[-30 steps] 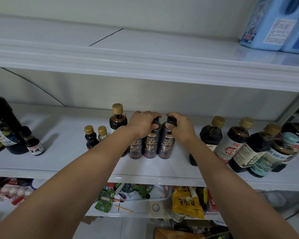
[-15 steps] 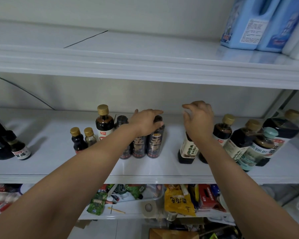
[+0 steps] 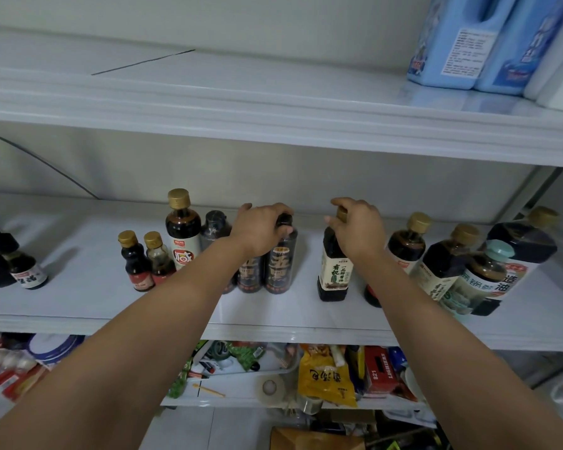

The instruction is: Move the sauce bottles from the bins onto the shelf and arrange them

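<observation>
Right hand [image 3: 359, 230] shifted onto cream-label bottle [image 3: 333, 274], pinching its top; left hand [image 3: 260, 230] grips dark bottle [image 3: 281, 266]. I should slide cream-label bottle left, upright.

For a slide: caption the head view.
On the shelf, left hand grips a black-capped sauce bottle; right hand pinches the cap of a beige-labelled bottle.

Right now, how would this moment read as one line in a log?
stage: arranging | left hand: grips black-capped bottle top | right hand: grips cream-label bottle cap | both standing on middle shelf
</observation>
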